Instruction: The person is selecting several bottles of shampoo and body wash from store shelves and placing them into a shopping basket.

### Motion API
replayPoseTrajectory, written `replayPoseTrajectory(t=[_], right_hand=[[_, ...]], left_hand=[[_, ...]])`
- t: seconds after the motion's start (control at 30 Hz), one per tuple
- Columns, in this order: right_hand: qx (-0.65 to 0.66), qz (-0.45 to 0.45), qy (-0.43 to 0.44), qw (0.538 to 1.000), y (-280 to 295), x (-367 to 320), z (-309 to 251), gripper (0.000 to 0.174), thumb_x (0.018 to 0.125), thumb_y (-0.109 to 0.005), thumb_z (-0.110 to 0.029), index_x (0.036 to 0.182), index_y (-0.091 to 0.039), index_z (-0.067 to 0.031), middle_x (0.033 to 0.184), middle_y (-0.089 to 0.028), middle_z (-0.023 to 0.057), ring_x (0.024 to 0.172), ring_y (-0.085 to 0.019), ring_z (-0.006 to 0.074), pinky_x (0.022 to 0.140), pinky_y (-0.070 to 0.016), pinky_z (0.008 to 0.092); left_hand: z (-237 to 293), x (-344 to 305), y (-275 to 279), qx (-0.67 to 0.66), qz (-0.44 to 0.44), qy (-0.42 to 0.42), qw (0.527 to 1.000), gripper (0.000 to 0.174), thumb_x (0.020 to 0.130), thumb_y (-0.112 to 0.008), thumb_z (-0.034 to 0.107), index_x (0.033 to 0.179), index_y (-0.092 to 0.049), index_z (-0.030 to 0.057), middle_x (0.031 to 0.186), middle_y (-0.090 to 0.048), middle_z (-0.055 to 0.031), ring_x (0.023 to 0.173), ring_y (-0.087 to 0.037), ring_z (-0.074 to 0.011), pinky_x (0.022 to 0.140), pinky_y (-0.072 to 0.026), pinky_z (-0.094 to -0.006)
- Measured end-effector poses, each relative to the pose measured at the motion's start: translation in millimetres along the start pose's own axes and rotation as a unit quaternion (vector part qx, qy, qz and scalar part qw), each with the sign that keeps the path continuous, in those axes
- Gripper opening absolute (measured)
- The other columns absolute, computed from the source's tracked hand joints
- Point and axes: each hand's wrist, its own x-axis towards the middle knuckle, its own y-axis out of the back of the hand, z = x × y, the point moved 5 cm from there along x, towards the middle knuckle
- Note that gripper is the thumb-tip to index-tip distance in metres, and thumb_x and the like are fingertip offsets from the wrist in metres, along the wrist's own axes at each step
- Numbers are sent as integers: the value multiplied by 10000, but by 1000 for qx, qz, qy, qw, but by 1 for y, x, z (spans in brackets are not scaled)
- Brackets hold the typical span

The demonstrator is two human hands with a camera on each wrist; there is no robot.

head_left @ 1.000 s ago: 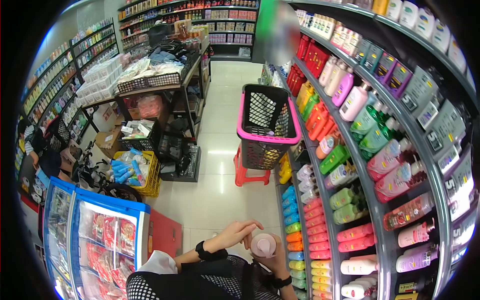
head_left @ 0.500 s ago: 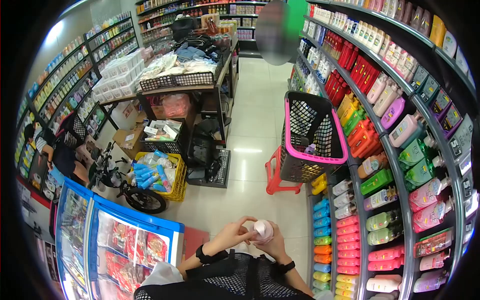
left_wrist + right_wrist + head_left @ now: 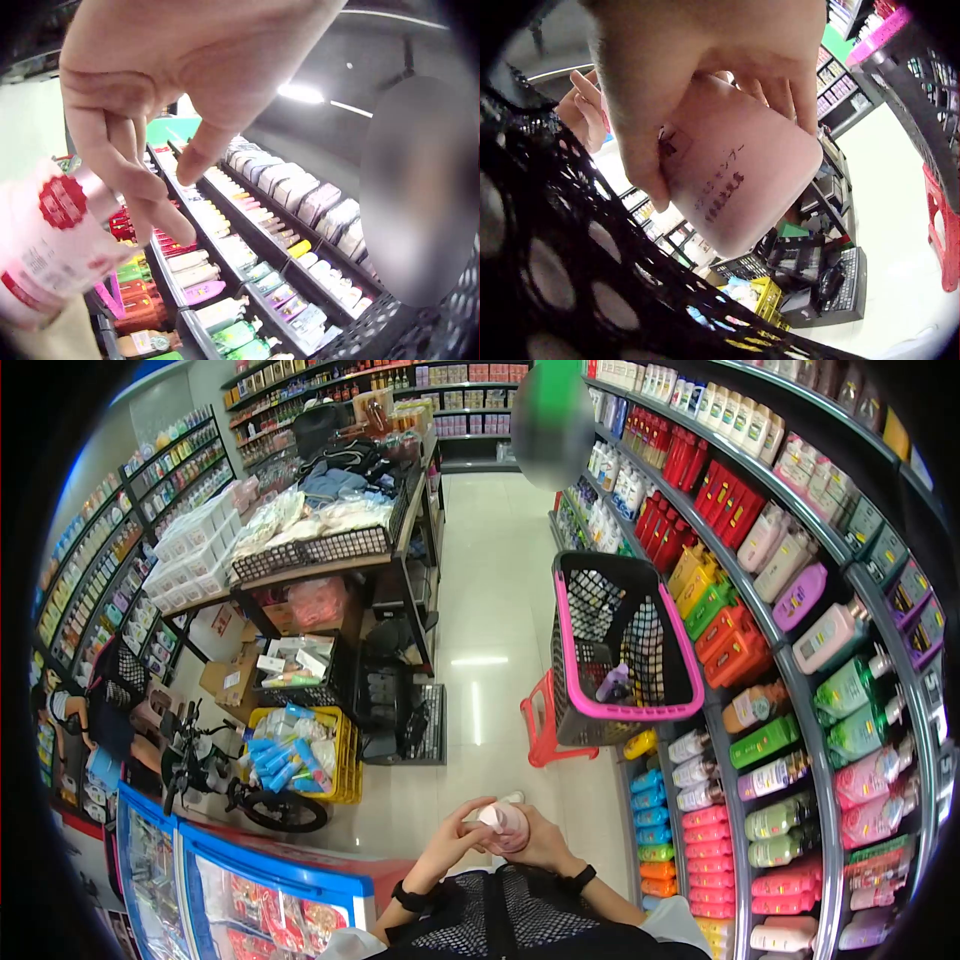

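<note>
A pink shampoo bottle with a pale pump top is held in front of the person's waist. My right hand grips its body, and dark printed lettering shows on the bottle in the right wrist view. My left hand is beside the pump top. Seen from the left wrist, the left fingers bend loosely by the silvery collar, with the thumb apart from them. A round red sticker marks the bottle there.
A black basket with a pink rim stands on a red stool, a purple bottle inside it. Shelves of bottles line the right. On the left are a blue-framed freezer, a bicycle, a yellow crate and a loaded table.
The head view has shifted, bringing the basket's inside into clearer sight. Both hands have drawn together around the bottle, and its top has tilted toward the left hand.
</note>
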Motion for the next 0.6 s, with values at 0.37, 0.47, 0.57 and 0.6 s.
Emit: replayPoseTrajectory(t=[0.37,0.47,0.57,0.6], right_hand=[[39,116,53,991,35,155,-3,956,554,-892,-277,1343,-378,-109,1157,-595,127,1023,-624,313,853,-521,399],[7,195,64,979,59,184,9,985,539,-901,-278,1342,-365,-85,1153,-584,132,1024,-619,319,852,-521,409],[-13,236,74,969,83,203,4,945,580,-878,-253,1342,-358,-49,1221,-529,163,1092,-571,338,888,-500,411],[-23,256,88,963,94,206,1,912,598,-861,-231,1341,-369,-40,1243,-516,167,1110,-553,350,892,-496,406]], left_hand=[[105,140,55,-76,-51,33,995,435,956,-483,164,1356,-417,6,1039,-649,-113,823,-665,-156,722,-498,-243],[136,181,42,-6,-75,28,997,418,927,-500,159,1309,-467,-8,973,-656,-89,723,-659,-137,663,-478,-218],[157,208,40,22,-81,-1,996,390,890,-510,156,1237,-533,-20,867,-664,-65,572,-620,-105,535,-416,-181],[168,216,37,21,-77,-12,997,373,879,-505,144,1210,-554,-21,827,-669,-66,552,-612,-102,517,-401,-178]])
